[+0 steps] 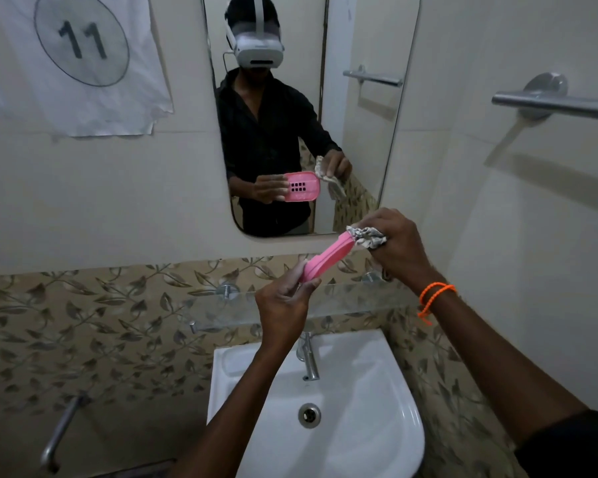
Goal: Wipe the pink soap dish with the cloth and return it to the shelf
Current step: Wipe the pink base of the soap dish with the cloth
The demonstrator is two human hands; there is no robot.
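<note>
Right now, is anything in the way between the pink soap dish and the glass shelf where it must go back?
Nothing visible. The left hand holds the pink soap dish just above the glass shelf, whose visible surface looks bare; the right hand presses the cloth on its upper end.

Two hands, left hand (283, 305) and right hand (399, 248), one pink soap dish (327, 258), one cloth (365, 237), one glass shelf (342, 301), one white sink (359, 408), one tap (308, 357), one mirror (359, 132), one towel bar (560, 105), one paper sheet (80, 63), two orange wristbands (435, 294)
</note>
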